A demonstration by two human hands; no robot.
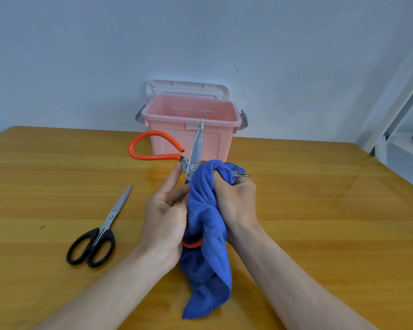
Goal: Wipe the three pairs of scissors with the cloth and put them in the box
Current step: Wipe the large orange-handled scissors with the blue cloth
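Observation:
Orange-handled scissors point(196, 148) are spread wide open above the table centre, one blade pointing up in front of the pink box point(169, 141). My left hand point(165, 210) grips the lower orange handle. My right hand point(236, 196) grips the blue cloth point(208, 234), wrapped round the other blade, whose tip pokes out to the right. The cloth hangs down between my wrists. Black-handled scissors point(98, 236) lie closed on the table to the left. The pink box stands open at the far edge, its inside mostly hidden from view.
The white lid point(188, 88) leans behind the box against the pale wall. The wooden table point(320, 222) stretches wide on both sides. A white shelf frame point(396, 125) stands past the table's right corner.

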